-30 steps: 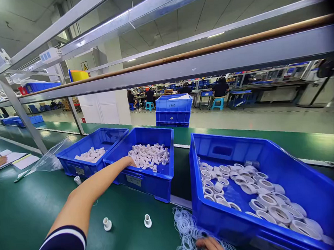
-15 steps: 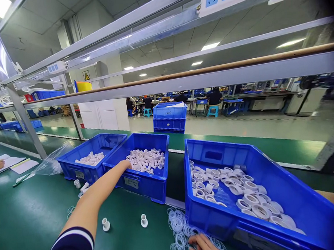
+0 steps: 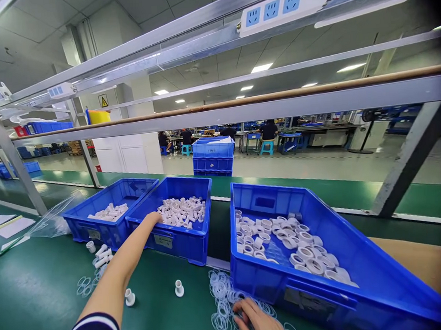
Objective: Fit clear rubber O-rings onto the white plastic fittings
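My left hand (image 3: 155, 218) reaches over the front wall of the middle blue bin (image 3: 181, 244), among small white flanged plastic sleeves (image 3: 182, 212); its fingers are hidden. At the lower right, my right hand (image 3: 258, 322) rests on a loose pile of thin clear rings (image 3: 221, 297), its fingers bent and apart, with nothing visibly gripped. Two white sleeves, one near my left forearm (image 3: 130, 297) and one farther right (image 3: 179, 288), stand upright on the green table. More white sleeves (image 3: 102, 257) and clear rings (image 3: 86, 286) lie to the left of my forearm.
The large right bin (image 3: 287, 285) holds wide white rings (image 3: 304, 249). A left bin (image 3: 97, 232) holds more white pieces. A clear plastic bag (image 3: 55, 220), papers (image 3: 13, 227) and a pen (image 3: 12, 246) lie left. A shelf rail (image 3: 217, 113) crosses above; brown cardboard (image 3: 417, 262) sits at right.
The view has shifted, so most things appear farther left. My left hand stays in the middle bin and my right hand stays at the clear rings. Another person's hand at the far left has left view.
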`<act>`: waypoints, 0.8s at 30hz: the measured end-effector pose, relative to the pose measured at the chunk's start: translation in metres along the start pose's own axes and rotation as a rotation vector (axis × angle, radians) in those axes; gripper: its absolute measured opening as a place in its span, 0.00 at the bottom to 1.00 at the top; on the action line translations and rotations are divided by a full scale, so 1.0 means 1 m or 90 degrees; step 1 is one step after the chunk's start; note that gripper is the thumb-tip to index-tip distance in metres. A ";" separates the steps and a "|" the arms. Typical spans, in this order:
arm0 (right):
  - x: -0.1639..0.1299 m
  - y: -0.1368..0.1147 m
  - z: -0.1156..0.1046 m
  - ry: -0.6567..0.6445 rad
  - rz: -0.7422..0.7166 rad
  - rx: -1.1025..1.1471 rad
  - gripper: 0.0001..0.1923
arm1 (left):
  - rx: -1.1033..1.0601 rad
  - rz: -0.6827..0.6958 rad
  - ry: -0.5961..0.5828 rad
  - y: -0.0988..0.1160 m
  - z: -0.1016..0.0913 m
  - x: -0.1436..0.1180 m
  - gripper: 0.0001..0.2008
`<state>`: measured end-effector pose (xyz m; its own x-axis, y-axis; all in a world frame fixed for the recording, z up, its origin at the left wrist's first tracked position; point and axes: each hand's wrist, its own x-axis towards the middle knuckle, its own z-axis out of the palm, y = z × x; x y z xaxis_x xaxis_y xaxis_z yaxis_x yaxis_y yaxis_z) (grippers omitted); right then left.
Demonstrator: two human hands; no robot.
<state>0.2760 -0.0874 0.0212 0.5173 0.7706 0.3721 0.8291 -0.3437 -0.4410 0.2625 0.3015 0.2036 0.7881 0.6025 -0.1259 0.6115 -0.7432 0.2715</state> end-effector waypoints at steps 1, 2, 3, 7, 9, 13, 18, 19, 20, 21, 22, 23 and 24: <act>0.000 0.001 0.002 0.000 -0.002 0.000 0.08 | -0.019 -0.007 0.002 0.001 -0.002 -0.003 0.16; 0.000 0.002 0.003 -0.002 -0.004 0.000 0.08 | -0.042 -0.006 0.014 0.002 -0.004 -0.006 0.16; 0.000 0.002 0.004 -0.003 -0.006 0.002 0.08 | -0.069 0.000 0.037 0.003 -0.008 -0.010 0.16; 0.001 0.001 0.000 -0.015 -0.002 0.008 0.08 | -0.240 0.066 0.177 0.014 -0.021 -0.043 0.14; 0.002 -0.001 -0.004 -0.034 0.003 0.011 0.08 | -0.354 0.122 0.209 0.022 -0.016 -0.075 0.16; 0.003 -0.006 -0.014 -0.073 0.015 0.025 0.08 | -0.561 0.213 0.061 0.037 0.036 -0.161 0.21; 0.003 -0.003 -0.014 -0.090 0.057 0.070 0.08 | -0.829 0.175 -0.194 0.044 0.135 -0.236 0.23; 0.002 -0.001 -0.013 -0.089 0.057 0.073 0.08 | -0.870 0.156 -0.217 0.044 0.151 -0.241 0.23; 0.002 0.000 -0.011 -0.085 0.052 0.074 0.08 | -0.901 0.137 -0.233 0.044 0.166 -0.244 0.24; 0.001 0.001 -0.010 -0.081 0.043 0.075 0.09 | -0.917 0.125 -0.241 0.045 0.178 -0.245 0.25; 0.001 0.002 -0.009 -0.076 0.034 0.075 0.10 | -0.932 0.114 -0.247 0.045 0.188 -0.245 0.27; 0.000 0.002 -0.008 -0.069 0.029 0.074 0.10 | -0.949 0.105 -0.253 0.045 0.197 -0.243 0.29; 0.000 0.002 -0.008 -0.060 0.028 0.073 0.11 | -0.962 0.096 -0.261 0.046 0.204 -0.242 0.31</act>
<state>0.2794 -0.0926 0.0265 0.5265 0.8048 0.2741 0.7732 -0.3193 -0.5479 0.1140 0.0624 0.0515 0.9511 0.2495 -0.1819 0.0926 0.3316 0.9389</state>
